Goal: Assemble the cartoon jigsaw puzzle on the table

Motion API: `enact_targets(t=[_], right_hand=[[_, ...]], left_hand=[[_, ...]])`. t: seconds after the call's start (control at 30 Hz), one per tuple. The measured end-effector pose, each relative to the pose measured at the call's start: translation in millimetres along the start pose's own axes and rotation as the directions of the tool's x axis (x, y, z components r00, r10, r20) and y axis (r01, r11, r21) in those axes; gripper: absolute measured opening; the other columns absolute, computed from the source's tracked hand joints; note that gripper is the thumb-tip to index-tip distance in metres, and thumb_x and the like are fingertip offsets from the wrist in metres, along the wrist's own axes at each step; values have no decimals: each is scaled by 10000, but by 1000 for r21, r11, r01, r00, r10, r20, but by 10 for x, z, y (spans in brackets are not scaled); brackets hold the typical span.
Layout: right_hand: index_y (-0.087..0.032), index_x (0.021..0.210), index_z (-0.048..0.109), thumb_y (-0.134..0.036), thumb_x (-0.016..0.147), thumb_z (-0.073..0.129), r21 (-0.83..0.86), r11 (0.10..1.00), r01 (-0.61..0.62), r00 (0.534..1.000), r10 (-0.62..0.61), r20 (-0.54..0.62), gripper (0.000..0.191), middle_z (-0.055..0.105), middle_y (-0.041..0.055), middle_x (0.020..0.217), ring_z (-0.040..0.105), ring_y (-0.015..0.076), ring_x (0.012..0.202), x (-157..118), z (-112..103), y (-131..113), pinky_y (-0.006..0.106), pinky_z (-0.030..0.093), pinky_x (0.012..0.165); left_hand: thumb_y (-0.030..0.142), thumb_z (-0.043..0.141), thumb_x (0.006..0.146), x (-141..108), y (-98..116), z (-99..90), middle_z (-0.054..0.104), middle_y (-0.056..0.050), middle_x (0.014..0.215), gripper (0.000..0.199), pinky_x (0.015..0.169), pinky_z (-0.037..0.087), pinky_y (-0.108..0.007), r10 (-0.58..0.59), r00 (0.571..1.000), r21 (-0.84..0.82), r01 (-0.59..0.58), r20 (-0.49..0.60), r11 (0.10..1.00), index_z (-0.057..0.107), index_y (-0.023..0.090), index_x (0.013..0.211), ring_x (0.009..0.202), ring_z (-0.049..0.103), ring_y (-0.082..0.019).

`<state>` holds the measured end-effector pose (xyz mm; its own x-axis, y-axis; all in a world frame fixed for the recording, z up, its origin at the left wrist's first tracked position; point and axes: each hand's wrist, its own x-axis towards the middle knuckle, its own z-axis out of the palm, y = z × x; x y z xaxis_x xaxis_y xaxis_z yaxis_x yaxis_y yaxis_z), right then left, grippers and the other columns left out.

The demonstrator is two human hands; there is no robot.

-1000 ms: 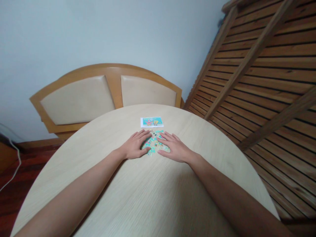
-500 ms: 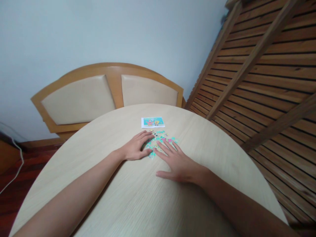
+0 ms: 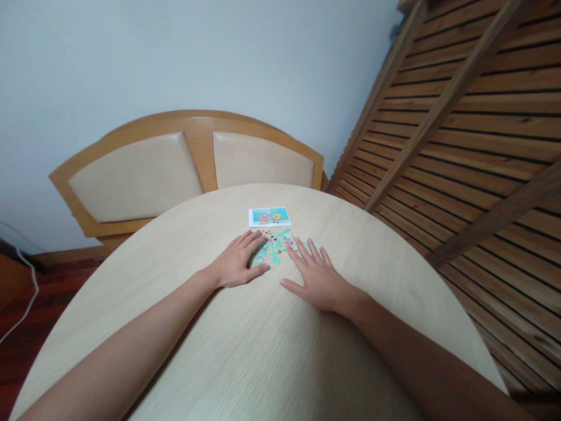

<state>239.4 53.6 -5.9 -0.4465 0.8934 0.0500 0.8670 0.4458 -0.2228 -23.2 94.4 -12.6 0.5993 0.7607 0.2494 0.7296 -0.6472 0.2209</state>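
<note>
Small puzzle pieces (image 3: 276, 247), mostly turquoise with some pink and yellow, lie spread between my two hands. My left hand (image 3: 239, 259) rests at the left side of the pieces, thumb apart from the fingers, holding nothing. At the right side my right hand (image 3: 313, 275) has its fingers spread, the fingertips over the edge of the pieces, also with nothing held. Just beyond the pieces lies a white-edged picture card (image 3: 269, 217) with a pink and a yellow cartoon figure on turquoise.
Everything lies on a round pale wooden table (image 3: 219, 351). Behind it stands a wooden frame with cream padded panels (image 3: 263, 161), against a pale wall. A slatted wooden structure (image 3: 464, 146) leans at the right. A white cable (image 3: 33, 286) hangs at the far left.
My right hand has moved forward and slightly right, uncovering some pieces. My left hand has shifted slightly left, and the pieces between the hands have moved somewhat.
</note>
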Motion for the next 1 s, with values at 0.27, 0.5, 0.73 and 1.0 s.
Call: enact_targets(t=[0.27,0.5,0.73,1.0], right_hand=[[-158,1625,193,-780,911,375,15,999,48,996,-49,68,964,124,151,1682,55,387,1549,113,-4,156,609,124,1234],[-212,1615,246,-690,953,413,57,983,173,984,-175,30,833,169,97,1683,122,312,1557,146,-31,160,553,141,1248],[-178,1614,242,-440,949,482,20,1000,20,999,-20,-28,754,179,97,1685,129,309,1557,147,-15,112,532,156,1251],[-99,1596,256,-360,969,431,53,998,-20,998,23,-56,701,232,149,1667,199,310,1542,220,45,133,541,176,1252]], left_hand=[[775,412,919,41,109,46,202,-168,1662,922,1202,204,-610,-121,986,51,116,117,992,202,200,1609,1526,197,-401],[732,398,950,72,192,34,194,-176,1667,883,1223,199,-558,-110,992,61,106,67,992,227,156,1596,1541,164,-371],[524,436,972,-105,254,-37,123,-175,1680,788,1220,192,-570,-173,964,123,151,204,981,178,126,1602,1546,101,-387],[448,382,1009,-85,299,104,163,-189,1672,705,1210,217,-584,-223,972,102,215,75,971,178,106,1590,1542,134,-386]])
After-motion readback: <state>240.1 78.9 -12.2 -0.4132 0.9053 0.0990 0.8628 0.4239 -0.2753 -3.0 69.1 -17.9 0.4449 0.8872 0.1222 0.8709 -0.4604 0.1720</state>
